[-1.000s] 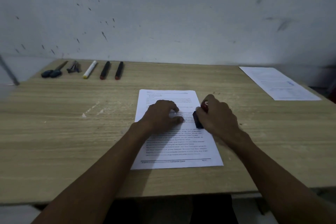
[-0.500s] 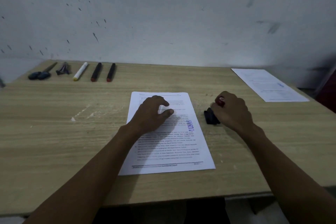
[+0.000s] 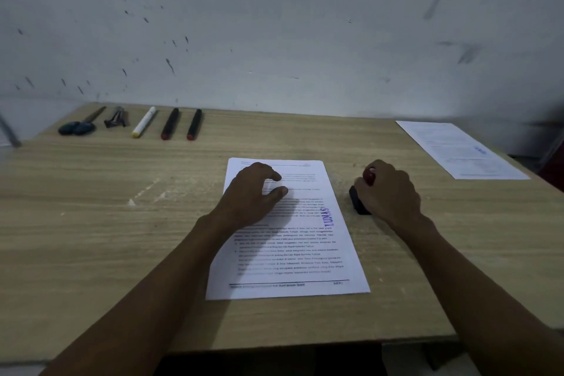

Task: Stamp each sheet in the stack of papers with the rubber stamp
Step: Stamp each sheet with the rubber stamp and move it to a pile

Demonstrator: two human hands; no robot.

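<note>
Fingers (image 3: 268,175) of left hand (image 3: 250,192) spread, pinning stamped sheet (image 3: 293,241) mid-frame against sliding; right hand (image 3: 387,189) gripping rubber stamp (image 3: 358,201), parked on worktop (image 3: 122,223) just right, ready.

A: What is covered at mid-frame?

B: Most of the rubber stamp (image 3: 357,200) is hidden by the right hand (image 3: 389,189); only a black corner and a red knob are seen. Upper text lines on the sheet (image 3: 293,253) are masked by the left hand (image 3: 250,192).

A: And at the edges?

B: A grey rod (image 3: 9,131) is cut off at far left. The print on the far paper (image 3: 457,149) is too blurred to be read.
</note>
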